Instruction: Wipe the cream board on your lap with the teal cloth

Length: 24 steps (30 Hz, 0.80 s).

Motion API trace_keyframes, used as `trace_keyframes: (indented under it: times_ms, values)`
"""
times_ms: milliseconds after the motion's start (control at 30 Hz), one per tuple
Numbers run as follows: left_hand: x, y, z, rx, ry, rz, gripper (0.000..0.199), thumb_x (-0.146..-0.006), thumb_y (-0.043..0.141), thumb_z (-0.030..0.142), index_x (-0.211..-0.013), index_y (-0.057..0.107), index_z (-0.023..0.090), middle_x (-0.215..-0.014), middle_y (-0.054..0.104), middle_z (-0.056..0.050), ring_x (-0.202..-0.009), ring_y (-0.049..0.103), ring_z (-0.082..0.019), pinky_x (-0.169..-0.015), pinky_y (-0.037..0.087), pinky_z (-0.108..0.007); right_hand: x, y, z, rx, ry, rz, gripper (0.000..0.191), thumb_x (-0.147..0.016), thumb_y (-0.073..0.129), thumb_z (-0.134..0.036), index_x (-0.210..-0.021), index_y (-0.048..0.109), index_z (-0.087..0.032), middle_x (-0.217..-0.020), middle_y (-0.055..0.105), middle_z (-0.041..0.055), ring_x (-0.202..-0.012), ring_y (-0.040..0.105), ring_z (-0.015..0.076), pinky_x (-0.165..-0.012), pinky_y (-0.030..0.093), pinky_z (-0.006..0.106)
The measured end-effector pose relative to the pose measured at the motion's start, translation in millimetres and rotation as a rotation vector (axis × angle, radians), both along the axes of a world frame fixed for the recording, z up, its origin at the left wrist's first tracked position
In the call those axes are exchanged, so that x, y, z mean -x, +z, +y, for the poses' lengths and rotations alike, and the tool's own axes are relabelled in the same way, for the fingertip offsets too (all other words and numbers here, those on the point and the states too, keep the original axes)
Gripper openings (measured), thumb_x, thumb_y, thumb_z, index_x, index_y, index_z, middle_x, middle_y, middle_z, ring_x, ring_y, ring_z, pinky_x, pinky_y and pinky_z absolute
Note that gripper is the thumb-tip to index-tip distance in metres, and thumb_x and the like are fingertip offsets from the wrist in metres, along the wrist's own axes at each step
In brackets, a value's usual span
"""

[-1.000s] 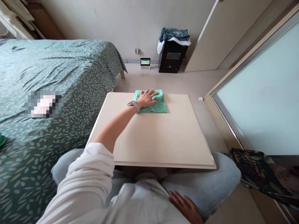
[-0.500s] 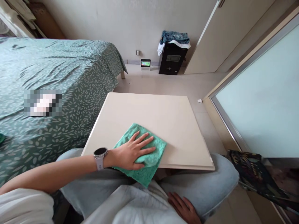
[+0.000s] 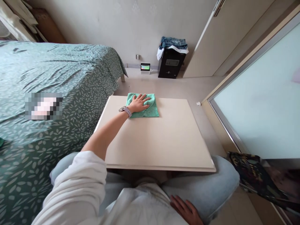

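The left hand (image 3: 138,103) lay flat on a green cloth (image 3: 142,105) at the far edge of the pale desk (image 3: 159,140), towards its left corner. Its fingers (image 3: 143,97) were spread and pressed down on the fabric, palm down, gripping nothing; the cloth bunched a little under them. The cloth sat folded into a rough rectangle, wholly on the desk top, its far side just at the desk's far edge. A watch (image 3: 124,110) with a light strap sat on the left wrist, and the arm stretched out from a white sleeve (image 3: 77,190) pushed up above the elbow.

The right hand (image 3: 185,210) rested on the person's lap, on pale blue jeans (image 3: 220,181), below the near edge of the desk; its fingers lay loosely apart and held nothing.

A bed (image 3: 51,93) with a green leaf-patterned cover stood just beside the desk on the left. Against the far wall stood a black box (image 3: 170,66) with folded clothes (image 3: 172,43) heaped on top, and near it on the floor a small lit screen (image 3: 145,67). A frosted glass panel (image 3: 262,103) ran along the right, with a dark patterned bag (image 3: 253,175) on the floor near the person's right knee
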<state>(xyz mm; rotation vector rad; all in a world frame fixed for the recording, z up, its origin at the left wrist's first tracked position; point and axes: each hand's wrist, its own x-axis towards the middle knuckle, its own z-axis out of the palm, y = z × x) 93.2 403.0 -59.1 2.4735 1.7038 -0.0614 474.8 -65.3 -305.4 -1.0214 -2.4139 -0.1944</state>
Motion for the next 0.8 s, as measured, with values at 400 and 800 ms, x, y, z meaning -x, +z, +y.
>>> trace_keyframes:
  times_ms: [400,800]
  values:
    - [16,-12.4,-204,0.072,-0.389,-0.033,0.085,-0.112,0.063,0.057,-0.185,0.038,0.02,-0.19,0.004,-0.014,-0.178,0.006,-0.047,-0.138,0.012,-0.079,9,9.1,-5,-0.022,-0.036,-0.05,0.056,-0.087,0.047,-0.011,-0.118,0.089,-0.033,-0.165,0.07,-0.0108,-0.177,0.026,0.0098,-0.14,0.026,0.027]
    - [56,-8.9,-129,0.025,-0.188,-0.06,0.072,-0.115,0.06,0.05,-0.182,0.045,0.026,-0.19,0.018,-0.009,-0.179,0.015,-0.038,-0.142,0.015,-0.068,7,8.3,-10,0.031,-0.02,-0.054,0.05,-0.098,0.045,-0.015,-0.12,0.088,-0.03,-0.163,0.072,-0.0046,-0.178,0.022,0.0118,-0.144,0.014,0.031]
